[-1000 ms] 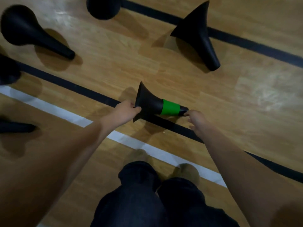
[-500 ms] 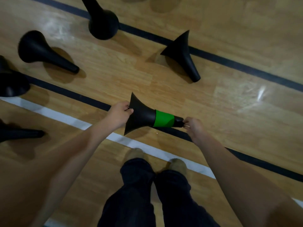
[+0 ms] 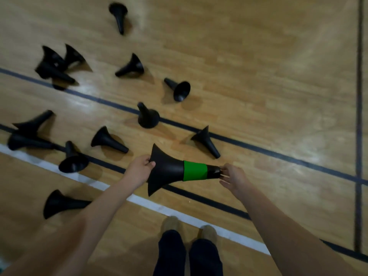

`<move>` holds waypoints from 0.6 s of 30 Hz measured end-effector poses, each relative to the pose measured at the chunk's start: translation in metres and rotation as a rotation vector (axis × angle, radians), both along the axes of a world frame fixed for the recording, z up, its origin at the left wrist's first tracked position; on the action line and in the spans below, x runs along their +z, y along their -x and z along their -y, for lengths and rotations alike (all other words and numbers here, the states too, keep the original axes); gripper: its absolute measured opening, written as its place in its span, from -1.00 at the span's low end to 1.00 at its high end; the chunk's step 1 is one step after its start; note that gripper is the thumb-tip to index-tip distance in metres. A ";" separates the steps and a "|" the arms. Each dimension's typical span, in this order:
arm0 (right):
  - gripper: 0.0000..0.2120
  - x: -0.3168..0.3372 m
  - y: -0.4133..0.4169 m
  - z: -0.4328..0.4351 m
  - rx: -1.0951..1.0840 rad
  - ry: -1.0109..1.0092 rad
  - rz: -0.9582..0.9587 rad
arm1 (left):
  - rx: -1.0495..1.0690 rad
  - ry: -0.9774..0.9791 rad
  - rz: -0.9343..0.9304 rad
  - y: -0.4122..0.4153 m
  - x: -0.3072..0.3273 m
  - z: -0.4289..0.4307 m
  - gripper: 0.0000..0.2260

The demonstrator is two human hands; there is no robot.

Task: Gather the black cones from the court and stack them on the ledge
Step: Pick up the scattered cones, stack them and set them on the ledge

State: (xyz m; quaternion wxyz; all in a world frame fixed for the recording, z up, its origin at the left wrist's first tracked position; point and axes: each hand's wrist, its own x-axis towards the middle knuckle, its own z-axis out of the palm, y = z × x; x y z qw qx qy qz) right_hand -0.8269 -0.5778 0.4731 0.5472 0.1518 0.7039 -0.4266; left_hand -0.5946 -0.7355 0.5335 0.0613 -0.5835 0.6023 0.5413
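A black cone with a green band (image 3: 169, 170) hangs on its side above the wooden court floor, held between both hands. My left hand (image 3: 139, 168) grips the rim of its wide base. My right hand (image 3: 232, 176) pinches the narrow tip with its fingertips. Several other black cones lie tipped over on the floor beyond it: one just past the tip (image 3: 207, 141), one to the left (image 3: 108, 140), one standing base down on a black line (image 3: 147, 116), and one near my left forearm (image 3: 63, 204). The ledge is not in view.
More black cones are scattered at the left (image 3: 53, 66) and far back (image 3: 119, 15). Black lines and a white line (image 3: 111, 188) cross the wooden floor. My shoes (image 3: 171, 224) stand on the white line. The right half of the floor holds no cones.
The view has risen and pulled back, so many more cones show. The green-banded cone has lifted off the floor, still held at both ends.
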 end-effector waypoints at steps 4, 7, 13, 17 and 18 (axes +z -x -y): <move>-0.88 0.081 0.004 0.021 0.069 0.077 -0.059 | 0.023 0.035 -0.070 -0.010 0.078 0.009 -0.73; -0.88 0.135 0.003 0.037 0.063 0.081 -0.110 | 0.082 0.035 -0.127 -0.016 0.133 0.014 -0.82; -0.85 0.219 -0.017 0.056 -0.007 0.199 -0.089 | 0.193 0.161 -0.197 -0.041 0.217 0.013 -0.78; -0.83 0.266 -0.031 0.074 0.047 0.328 -0.096 | 0.288 0.279 -0.259 -0.068 0.262 0.011 -0.74; -0.82 0.275 -0.034 0.076 0.065 0.353 -0.096 | 0.304 0.306 -0.272 -0.075 0.268 0.011 -0.70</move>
